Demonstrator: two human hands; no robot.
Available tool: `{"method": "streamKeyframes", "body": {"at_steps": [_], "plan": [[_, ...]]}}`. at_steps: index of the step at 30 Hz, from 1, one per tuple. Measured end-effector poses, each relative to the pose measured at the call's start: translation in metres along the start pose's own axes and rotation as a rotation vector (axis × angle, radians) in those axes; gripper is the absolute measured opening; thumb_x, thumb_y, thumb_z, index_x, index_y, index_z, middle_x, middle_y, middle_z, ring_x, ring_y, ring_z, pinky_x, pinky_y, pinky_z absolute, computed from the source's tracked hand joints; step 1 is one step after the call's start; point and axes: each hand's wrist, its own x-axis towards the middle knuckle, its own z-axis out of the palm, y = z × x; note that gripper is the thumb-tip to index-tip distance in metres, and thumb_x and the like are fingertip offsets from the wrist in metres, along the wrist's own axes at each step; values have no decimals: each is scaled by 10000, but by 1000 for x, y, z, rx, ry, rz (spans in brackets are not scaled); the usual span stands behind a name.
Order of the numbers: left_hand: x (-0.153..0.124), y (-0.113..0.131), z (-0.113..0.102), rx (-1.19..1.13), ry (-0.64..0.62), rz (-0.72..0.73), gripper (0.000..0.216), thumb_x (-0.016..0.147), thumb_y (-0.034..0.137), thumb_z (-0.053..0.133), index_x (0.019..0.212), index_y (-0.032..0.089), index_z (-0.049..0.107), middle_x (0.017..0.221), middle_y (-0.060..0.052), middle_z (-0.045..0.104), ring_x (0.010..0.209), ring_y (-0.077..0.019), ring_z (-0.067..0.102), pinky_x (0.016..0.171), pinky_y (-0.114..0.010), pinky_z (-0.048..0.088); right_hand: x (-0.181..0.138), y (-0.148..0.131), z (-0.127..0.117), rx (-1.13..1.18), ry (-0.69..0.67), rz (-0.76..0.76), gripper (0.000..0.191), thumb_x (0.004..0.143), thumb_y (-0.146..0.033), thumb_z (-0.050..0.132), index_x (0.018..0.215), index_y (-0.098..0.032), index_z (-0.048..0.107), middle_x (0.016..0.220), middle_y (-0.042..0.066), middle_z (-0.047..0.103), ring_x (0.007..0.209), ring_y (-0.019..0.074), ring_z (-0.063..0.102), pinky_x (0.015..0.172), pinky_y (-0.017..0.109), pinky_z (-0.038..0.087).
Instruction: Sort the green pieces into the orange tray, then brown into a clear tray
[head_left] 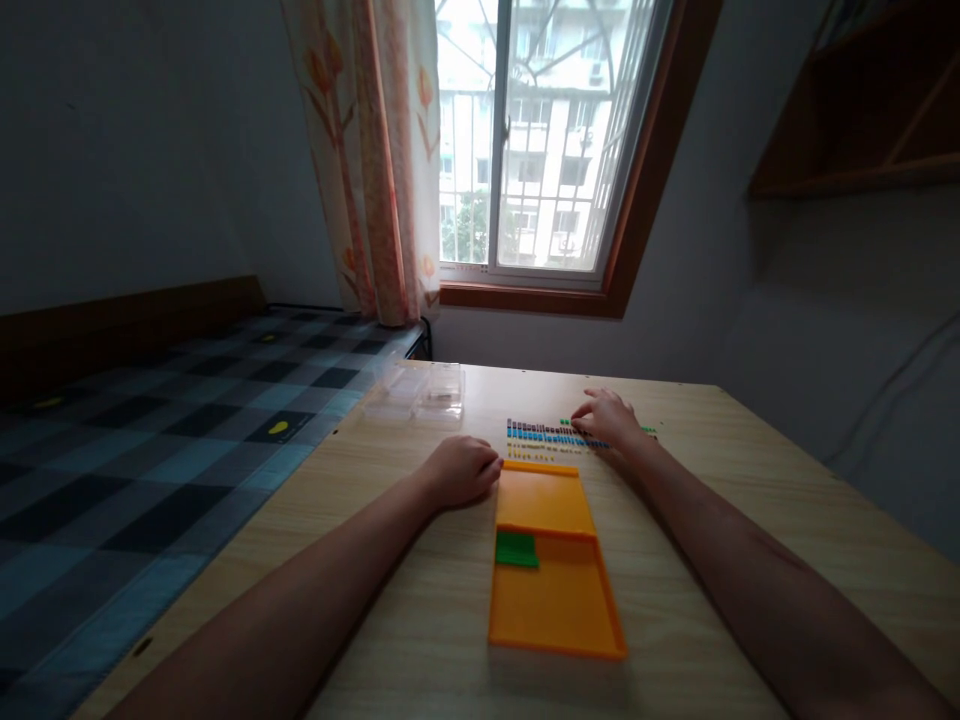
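Note:
An orange tray [559, 600] lies flat on the wooden table [750, 480] in front of me, with a small patch of green pieces [517, 549] inside it near its left wall. My left hand [461, 472] rests on the table with its fingers curled, right at the tray's far left corner. Beyond the tray lie rows of tiny coloured pieces [540, 432] in dark red, blue, green and yellow. My right hand [607, 418] sits on these rows, fingers bent down onto them; I cannot make out whether it grips a piece.
A clear plastic box [420, 392] stands at the table's far left corner. A bed with a blue-and-black checked cover [150, 460] runs along the table's left side. A window [540, 140] with a curtain [375, 160] is behind the table, and a wooden shelf [862, 110] hangs at upper right.

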Motion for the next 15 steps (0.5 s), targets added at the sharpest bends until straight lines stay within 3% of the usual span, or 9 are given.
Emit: {"method": "streamKeyframes", "body": {"at_steps": [6, 10, 12, 15], "plan": [[1, -1, 1, -5, 0, 2, 380, 942, 295, 442, 655, 184, 666, 725, -44, 687, 644, -155, 597, 593, -281, 358, -3, -2, -3, -5, 29, 16, 188, 842, -336, 689, 979, -294, 811, 1499, 54, 503, 1401, 312, 364, 1131, 454, 286], [0, -1, 0, -22, -4, 1, 384, 944, 297, 439, 653, 185, 663, 722, -43, 684, 638, -151, 587, 599, -277, 354, -5, -7, -22, 12, 46, 10, 190, 867, -329, 662, 972, -268, 809, 1472, 63, 535, 1345, 300, 453, 1076, 422, 369], [0, -1, -1, -21, -6, -2, 382, 944, 297, 441, 655, 186, 665, 728, -43, 686, 639, -149, 585, 601, -275, 351, -7, -12, -39, 36, 31, -25, 198, 872, -323, 652, 972, -251, 807, 1358, 72, 632, 1214, 264, 576, 981, 352, 444], [0, -1, -2, -13, -5, 0, 379, 944, 297, 443, 661, 186, 669, 735, -42, 691, 645, -150, 587, 600, -274, 348, -17, -23, -68, 88, -25, -106, 215, 881, -335, 639, 970, -228, 803, 1008, 62, 767, 883, 194, 694, 764, 270, 490]]}}
